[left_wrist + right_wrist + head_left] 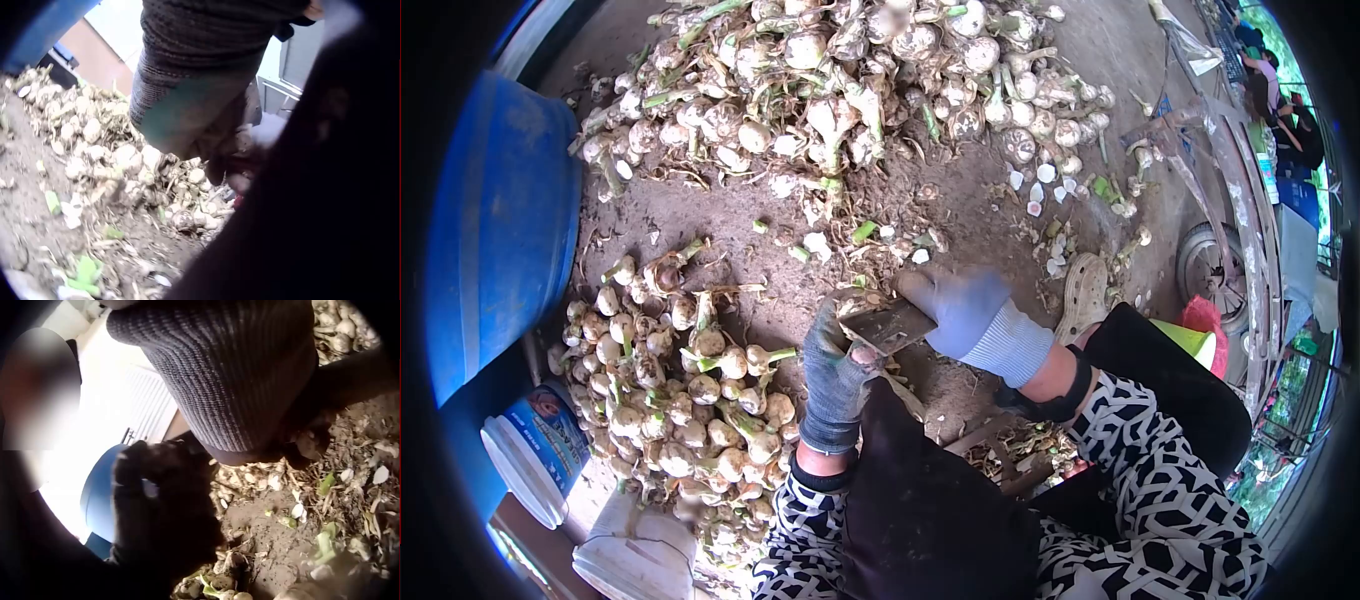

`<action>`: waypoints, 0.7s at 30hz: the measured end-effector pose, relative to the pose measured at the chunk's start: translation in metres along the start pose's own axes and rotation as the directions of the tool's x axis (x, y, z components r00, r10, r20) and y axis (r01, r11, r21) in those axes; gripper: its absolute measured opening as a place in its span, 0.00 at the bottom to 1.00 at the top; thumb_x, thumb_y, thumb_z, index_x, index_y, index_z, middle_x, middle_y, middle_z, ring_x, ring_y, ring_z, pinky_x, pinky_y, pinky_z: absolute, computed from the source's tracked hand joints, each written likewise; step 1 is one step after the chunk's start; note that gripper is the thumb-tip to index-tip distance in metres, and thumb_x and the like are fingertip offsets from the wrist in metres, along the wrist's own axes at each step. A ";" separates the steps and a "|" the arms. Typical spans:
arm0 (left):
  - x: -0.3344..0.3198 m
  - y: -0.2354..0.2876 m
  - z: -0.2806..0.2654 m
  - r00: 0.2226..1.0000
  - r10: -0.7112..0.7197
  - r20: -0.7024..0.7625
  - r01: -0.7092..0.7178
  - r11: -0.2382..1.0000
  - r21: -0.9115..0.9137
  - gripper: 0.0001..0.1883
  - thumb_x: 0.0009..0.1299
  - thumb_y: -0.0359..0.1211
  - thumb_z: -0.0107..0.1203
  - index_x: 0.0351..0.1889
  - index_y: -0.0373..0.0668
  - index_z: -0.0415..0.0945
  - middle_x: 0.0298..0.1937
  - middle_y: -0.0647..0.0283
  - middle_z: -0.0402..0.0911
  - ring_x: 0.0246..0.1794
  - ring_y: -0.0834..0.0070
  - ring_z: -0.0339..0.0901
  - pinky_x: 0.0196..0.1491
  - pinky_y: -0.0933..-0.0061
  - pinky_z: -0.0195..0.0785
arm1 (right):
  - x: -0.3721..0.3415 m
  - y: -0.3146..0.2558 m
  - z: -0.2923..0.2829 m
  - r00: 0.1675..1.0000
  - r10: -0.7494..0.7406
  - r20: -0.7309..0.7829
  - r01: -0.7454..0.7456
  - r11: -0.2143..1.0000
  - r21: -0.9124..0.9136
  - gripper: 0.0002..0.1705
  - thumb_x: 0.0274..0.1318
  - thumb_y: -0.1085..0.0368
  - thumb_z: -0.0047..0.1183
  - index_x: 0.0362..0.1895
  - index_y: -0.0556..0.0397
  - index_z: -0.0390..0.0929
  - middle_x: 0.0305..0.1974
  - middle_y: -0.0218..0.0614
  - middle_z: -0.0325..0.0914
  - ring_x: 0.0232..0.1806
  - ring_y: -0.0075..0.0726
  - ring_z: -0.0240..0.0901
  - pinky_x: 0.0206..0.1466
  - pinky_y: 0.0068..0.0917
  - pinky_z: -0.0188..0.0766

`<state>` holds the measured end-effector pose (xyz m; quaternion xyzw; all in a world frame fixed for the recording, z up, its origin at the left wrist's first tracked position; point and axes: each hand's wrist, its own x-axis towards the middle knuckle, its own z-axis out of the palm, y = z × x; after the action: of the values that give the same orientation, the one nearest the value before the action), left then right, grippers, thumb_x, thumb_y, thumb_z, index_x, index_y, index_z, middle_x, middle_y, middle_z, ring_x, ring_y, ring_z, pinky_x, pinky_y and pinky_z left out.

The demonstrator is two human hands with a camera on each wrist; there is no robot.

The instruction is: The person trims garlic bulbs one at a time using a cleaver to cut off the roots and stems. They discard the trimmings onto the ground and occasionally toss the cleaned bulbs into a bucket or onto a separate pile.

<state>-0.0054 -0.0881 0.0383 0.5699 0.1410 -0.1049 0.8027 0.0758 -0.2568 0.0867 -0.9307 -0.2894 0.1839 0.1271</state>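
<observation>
Left grip: your left grip (830, 370), gloved, fingers curled round a bulb (858, 302); the bulb is mostly hidden by glove and blade, so its outline is unclear.

Right grip: your right grip (978, 312), gloved, blurred, fingers closed on the near end of a blade (890, 328); how tightly, you cannot tell.

Blade: one, flat, dull and stained; between your two grips, its left end touching the left one.

Large heap: one large heap (820, 110) of garlic, stalks attached; on the floor (990, 220), beyond both grips.

Small heap: one small heap (670, 400) of garlic; left of your left grip, near it.

Scraps: green pieces (864, 232), just beyond the grips; white peelings (1040, 188), beyond and to the right of your right grip.

Shoe: one shoe (1084, 292), pale, perforated; right of your right grip, near.

Wristband: one wristband (1068, 395), black; behind your right grip, on the wrist.

Barrel: one barrel (505, 215), blue; well left of your left grip.

Tub: one tub (540, 450), labelled, tilted; left of your left grip, past the small heap.

Pail: one pail (640, 545), white; below the tub, nearer you than your left grip.

Wheel: one wheel (1208, 265); well right of your right grip.
</observation>
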 end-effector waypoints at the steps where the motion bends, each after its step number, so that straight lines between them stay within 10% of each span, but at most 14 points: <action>1: 0.001 0.008 0.005 0.998 -0.014 0.056 0.022 0.987 -0.161 0.38 0.57 0.53 0.67 0.56 0.37 0.66 0.45 0.60 0.79 0.41 0.74 0.78 0.46 0.75 0.73 | 0.006 0.015 0.019 0.981 0.127 0.147 -0.133 0.991 0.029 0.13 0.51 0.60 0.51 0.42 0.49 0.76 0.35 0.42 0.79 0.34 0.49 0.80 0.35 0.46 0.76; 2: -0.015 0.019 0.022 0.999 0.041 -0.005 -0.041 0.980 -0.192 0.33 0.56 0.42 0.68 0.55 0.38 0.67 0.45 0.63 0.79 0.41 0.75 0.78 0.44 0.77 0.72 | 0.012 0.032 0.043 0.924 0.248 0.292 -0.271 0.962 0.041 0.14 0.54 0.60 0.50 0.44 0.50 0.76 0.35 0.43 0.81 0.34 0.51 0.80 0.35 0.47 0.76; 3: -0.010 0.034 0.020 0.898 0.291 0.330 -0.370 0.905 0.211 0.33 0.52 0.35 0.69 0.55 0.38 0.67 0.44 0.65 0.79 0.41 0.76 0.78 0.44 0.77 0.71 | 0.009 0.063 0.079 0.889 0.339 0.307 -0.309 0.940 -0.143 0.17 0.58 0.54 0.50 0.44 0.51 0.76 0.31 0.44 0.80 0.31 0.49 0.79 0.35 0.42 0.74; 6: -0.006 0.032 0.004 0.982 -0.003 0.187 0.010 0.999 -0.036 0.33 0.51 0.35 0.69 0.55 0.39 0.69 0.44 0.62 0.79 0.41 0.72 0.77 0.45 0.73 0.72 | -0.001 0.058 0.057 0.800 0.398 0.448 -0.535 0.812 0.234 0.14 0.61 0.62 0.47 0.45 0.56 0.76 0.28 0.44 0.81 0.32 0.46 0.81 0.34 0.41 0.76; 7: 0.000 0.020 -0.004 0.978 -0.005 0.210 0.031 0.992 -0.120 0.35 0.52 0.37 0.69 0.58 0.40 0.69 0.44 0.59 0.78 0.39 0.68 0.78 0.45 0.72 0.72 | -0.009 0.041 0.042 0.790 0.300 0.535 -0.608 0.501 0.616 0.11 0.62 0.63 0.48 0.43 0.56 0.77 0.27 0.42 0.81 0.30 0.39 0.80 0.33 0.36 0.75; 8: 0.011 0.011 -0.011 0.950 0.186 0.250 -0.242 0.946 0.216 0.37 0.51 0.38 0.70 0.60 0.41 0.68 0.45 0.57 0.78 0.40 0.66 0.78 0.46 0.72 0.73 | -0.016 0.029 0.036 0.813 0.173 0.556 -0.571 0.049 0.820 0.09 0.62 0.65 0.49 0.41 0.56 0.78 0.26 0.40 0.80 0.28 0.32 0.79 0.31 0.32 0.75; 9: 0.021 0.013 -0.012 0.874 0.343 0.344 -0.480 0.721 0.500 0.39 0.51 0.39 0.71 0.61 0.42 0.67 0.47 0.56 0.77 0.40 0.64 0.78 0.46 0.71 0.73 | -0.021 0.020 0.042 0.849 0.227 0.476 -0.460 -0.123 0.879 0.07 0.62 0.67 0.50 0.40 0.56 0.79 0.24 0.34 0.79 0.25 0.22 0.76 0.29 0.25 0.72; 11: 0.017 0.024 -0.007 0.887 0.319 0.334 -0.459 0.526 0.716 0.41 0.49 0.39 0.72 0.62 0.42 0.67 0.51 0.52 0.76 0.42 0.59 0.78 0.48 0.68 0.73 | -0.022 0.008 0.048 0.874 0.372 0.312 -0.320 -0.042 0.946 0.10 0.63 0.64 0.50 0.42 0.56 0.79 0.24 0.32 0.78 0.26 0.22 0.76 0.30 0.24 0.72; 13: 0.009 0.029 -0.008 0.986 0.065 0.156 -0.150 0.760 0.632 0.39 0.49 0.36 0.72 0.61 0.44 0.69 0.51 0.52 0.77 0.44 0.60 0.77 0.50 0.66 0.73 | -0.020 0.012 0.032 0.878 0.290 0.382 -0.429 0.122 0.895 0.10 0.62 0.64 0.51 0.42 0.55 0.79 0.25 0.33 0.79 0.27 0.23 0.77 0.32 0.25 0.72; 15: 0.002 0.000 -0.020 0.977 0.123 0.172 -0.191 0.862 0.470 0.34 0.52 0.29 0.68 0.60 0.44 0.70 0.48 0.54 0.77 0.44 0.65 0.78 0.50 0.69 0.72 | -0.022 0.010 0.027 0.860 0.213 0.464 -0.508 0.282 0.814 0.10 0.62 0.64 0.51 0.43 0.53 0.80 0.26 0.34 0.80 0.29 0.25 0.78 0.34 0.26 0.72; 17: -0.001 -0.010 -0.024 0.973 0.115 0.200 -0.135 0.986 0.093 0.28 0.55 0.21 0.61 0.56 0.44 0.72 0.47 0.57 0.77 0.44 0.68 0.78 0.49 0.71 0.72 | -0.022 0.007 0.024 0.975 0.220 -0.014 -0.120 0.583 0.803 0.09 0.58 0.64 0.55 0.42 0.50 0.80 0.30 0.38 0.81 0.33 0.34 0.80 0.37 0.27 0.73; 19: 0.002 0.005 -0.013 0.894 0.333 0.300 -0.392 0.905 0.164 0.24 0.53 0.15 0.55 0.47 0.44 0.75 0.43 0.62 0.79 0.44 0.68 0.78 0.49 0.68 0.71 | -0.018 0.016 0.023 0.986 0.146 -0.084 -0.034 0.660 0.751 0.13 0.59 0.56 0.53 0.43 0.47 0.80 0.33 0.39 0.81 0.35 0.43 0.81 0.40 0.31 0.74; 21: -0.004 0.037 -0.008 0.844 0.369 0.389 -0.506 0.790 0.347 0.22 0.52 0.15 0.56 0.44 0.44 0.77 0.38 0.62 0.80 0.43 0.67 0.78 0.49 0.67 0.70 | -0.016 0.036 0.060 0.911 0.060 0.408 -0.157 0.965 0.209 0.22 0.61 0.45 0.45 0.42 0.47 0.81 0.33 0.41 0.81 0.37 0.48 0.80 0.42 0.35 0.74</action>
<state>0.0023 -0.0683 0.0698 0.7291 -0.1475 -0.0281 0.6678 0.0563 -0.2875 0.0244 -0.8666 -0.2326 0.4092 0.1655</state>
